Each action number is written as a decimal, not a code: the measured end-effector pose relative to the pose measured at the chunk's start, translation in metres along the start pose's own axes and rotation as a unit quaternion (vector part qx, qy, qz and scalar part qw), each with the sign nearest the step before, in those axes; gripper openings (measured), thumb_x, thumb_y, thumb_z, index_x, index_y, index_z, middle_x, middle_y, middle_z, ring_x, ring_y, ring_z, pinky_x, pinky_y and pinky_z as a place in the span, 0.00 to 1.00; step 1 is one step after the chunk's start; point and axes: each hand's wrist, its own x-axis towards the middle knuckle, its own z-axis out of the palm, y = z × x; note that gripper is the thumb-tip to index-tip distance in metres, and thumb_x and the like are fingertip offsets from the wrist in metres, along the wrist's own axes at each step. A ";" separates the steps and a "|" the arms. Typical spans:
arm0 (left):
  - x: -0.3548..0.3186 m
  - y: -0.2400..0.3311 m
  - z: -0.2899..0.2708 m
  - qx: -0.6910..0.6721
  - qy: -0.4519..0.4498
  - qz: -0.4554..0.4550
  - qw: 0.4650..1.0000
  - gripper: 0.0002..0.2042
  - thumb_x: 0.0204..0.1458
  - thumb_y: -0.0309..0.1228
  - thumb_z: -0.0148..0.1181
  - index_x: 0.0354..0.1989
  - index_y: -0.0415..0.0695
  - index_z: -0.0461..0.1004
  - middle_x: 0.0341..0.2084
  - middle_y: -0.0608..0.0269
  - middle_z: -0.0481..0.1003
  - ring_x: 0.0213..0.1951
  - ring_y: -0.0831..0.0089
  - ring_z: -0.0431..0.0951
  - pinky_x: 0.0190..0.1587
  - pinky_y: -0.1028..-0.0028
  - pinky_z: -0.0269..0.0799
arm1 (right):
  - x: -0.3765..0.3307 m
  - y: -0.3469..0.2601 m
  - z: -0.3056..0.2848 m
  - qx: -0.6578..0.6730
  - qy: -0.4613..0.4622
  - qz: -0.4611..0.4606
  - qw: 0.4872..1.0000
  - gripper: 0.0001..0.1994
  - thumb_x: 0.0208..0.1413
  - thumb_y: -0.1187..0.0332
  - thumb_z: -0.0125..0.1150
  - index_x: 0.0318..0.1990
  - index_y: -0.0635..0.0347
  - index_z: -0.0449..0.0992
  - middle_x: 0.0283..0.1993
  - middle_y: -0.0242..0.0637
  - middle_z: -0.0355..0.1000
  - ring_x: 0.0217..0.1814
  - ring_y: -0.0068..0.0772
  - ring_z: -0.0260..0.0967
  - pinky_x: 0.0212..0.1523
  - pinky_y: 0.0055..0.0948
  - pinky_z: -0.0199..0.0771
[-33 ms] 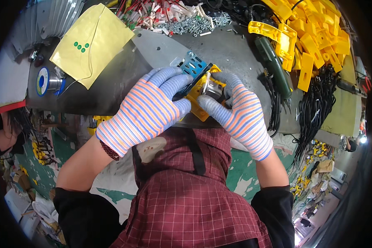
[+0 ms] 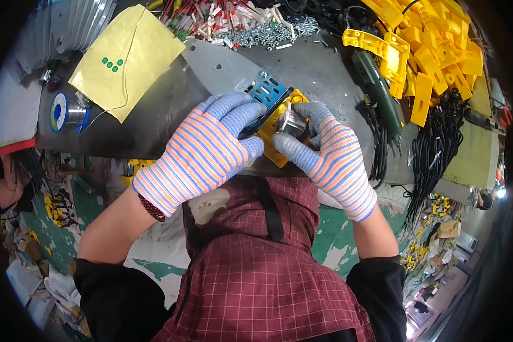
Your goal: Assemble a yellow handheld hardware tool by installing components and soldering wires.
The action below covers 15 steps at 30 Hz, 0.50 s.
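Observation:
In front of me lies what looks like a pipe welding iron, with a flat grey plate (image 2: pixel 215 64), a blue slotted metal cover (image 2: pixel 266 90) and an open yellow plastic housing (image 2: pixel 273 149). My left hand (image 2: pixel 202 142), in a striped glove with grey fingers, is closed over the blue cover and the near end of the housing. Between the thumb and fingers of my right hand (image 2: pixel 328 149), gloved alike, is a small silver metal part (image 2: pixel 292 122) at the housing's opening. The right fingertips partly cover it.
Yellow plastic housings (image 2: pixel 433 51) and a dark green power tool (image 2: pixel 377 88) lie at the right, above black cables (image 2: pixel 436 148). Nuts and screws (image 2: pixel 268 35) are heaped at the back. A yellow envelope (image 2: pixel 128 60) and a solder spool (image 2: pixel 68 112) sit at the left.
The silver part has turned slightly in my right fingers, and more of its flat end shows. My left hand and the iron have stayed in place.

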 end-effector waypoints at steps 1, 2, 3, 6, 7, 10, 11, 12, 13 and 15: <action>0.000 0.000 0.000 0.007 0.003 0.005 1.000 0.13 0.45 0.34 0.65 0.41 0.46 0.79 0.49 0.49 0.72 0.52 0.49 0.71 0.54 0.57 0.70 | 0.000 0.001 0.000 0.000 0.000 0.000 1.000 0.21 0.52 0.55 0.67 0.44 0.63 0.74 0.30 0.48 0.76 0.30 0.46 0.77 0.31 0.36 0.76; 0.001 0.000 0.002 0.007 0.003 0.005 1.000 0.13 0.45 0.34 0.65 0.41 0.46 0.79 0.49 0.49 0.72 0.52 0.49 0.71 0.54 0.57 0.70 | -0.001 0.004 0.002 0.038 0.009 0.018 0.999 0.21 0.51 0.56 0.68 0.45 0.63 0.74 0.30 0.48 0.76 0.31 0.45 0.78 0.32 0.35 0.76; 0.001 0.001 0.003 -0.003 0.014 -0.013 1.000 0.14 0.45 0.34 0.64 0.41 0.45 0.79 0.49 0.49 0.72 0.52 0.49 0.71 0.54 0.57 0.70 | -0.001 0.006 0.004 0.077 0.018 0.035 0.996 0.21 0.51 0.57 0.69 0.46 0.63 0.74 0.31 0.48 0.77 0.32 0.45 0.78 0.32 0.34 0.77; 0.002 0.003 0.008 -0.011 0.033 -0.035 0.999 0.14 0.45 0.34 0.64 0.41 0.46 0.79 0.49 0.49 0.72 0.51 0.49 0.71 0.54 0.56 0.70 | -0.003 0.010 0.015 0.126 0.062 0.036 0.989 0.20 0.50 0.61 0.70 0.47 0.63 0.74 0.31 0.46 0.77 0.33 0.43 0.79 0.33 0.33 0.77; 0.003 0.004 0.009 -0.011 0.041 -0.037 0.998 0.14 0.45 0.34 0.64 0.41 0.46 0.79 0.49 0.49 0.72 0.51 0.49 0.71 0.54 0.55 0.69 | -0.005 0.011 0.017 0.126 0.063 0.036 0.989 0.20 0.50 0.61 0.70 0.47 0.63 0.74 0.31 0.46 0.77 0.33 0.43 0.79 0.33 0.33 0.77; 0.002 -0.001 0.009 0.028 0.030 0.032 0.999 0.12 0.44 0.34 0.65 0.39 0.47 0.78 0.49 0.49 0.72 0.52 0.49 0.71 0.55 0.53 0.68 | -0.011 0.014 0.020 0.004 0.095 -0.042 0.995 0.19 0.50 0.64 0.70 0.47 0.62 0.74 0.31 0.46 0.77 0.32 0.43 0.79 0.33 0.32 0.77; 0.000 -0.004 0.011 0.028 0.030 0.032 0.999 0.12 0.44 0.34 0.65 0.39 0.47 0.78 0.49 0.49 0.72 0.52 0.49 0.71 0.55 0.53 0.68 | -0.013 0.017 0.018 0.035 0.089 -0.054 0.994 0.17 0.51 0.66 0.68 0.47 0.61 0.74 0.32 0.46 0.77 0.33 0.44 0.78 0.34 0.33 0.77; -0.003 -0.009 0.013 -0.007 0.029 0.044 0.999 0.13 0.44 0.34 0.66 0.38 0.47 0.76 0.50 0.48 0.71 0.54 0.47 0.70 0.57 0.52 0.66 | -0.014 0.021 0.014 0.066 0.083 -0.067 0.992 0.16 0.51 0.68 0.67 0.47 0.60 0.75 0.33 0.46 0.77 0.33 0.46 0.78 0.35 0.34 0.77; -0.005 -0.013 0.013 -0.042 0.029 0.057 0.997 0.14 0.43 0.35 0.67 0.38 0.47 0.75 0.51 0.48 0.70 0.56 0.46 0.69 0.58 0.50 0.65 | -0.013 0.025 0.008 0.067 0.083 -0.068 0.992 0.16 0.51 0.68 0.67 0.47 0.60 0.75 0.33 0.46 0.77 0.33 0.46 0.78 0.35 0.34 0.77; -0.007 -0.014 0.012 -0.066 0.025 0.063 0.996 0.16 0.42 0.36 0.69 0.39 0.47 0.75 0.53 0.47 0.69 0.58 0.44 0.67 0.59 0.49 0.64 | -0.011 0.036 -0.008 -0.025 0.019 -0.155 0.987 0.14 0.52 0.69 0.65 0.46 0.58 0.75 0.33 0.44 0.77 0.34 0.49 0.77 0.35 0.38 0.77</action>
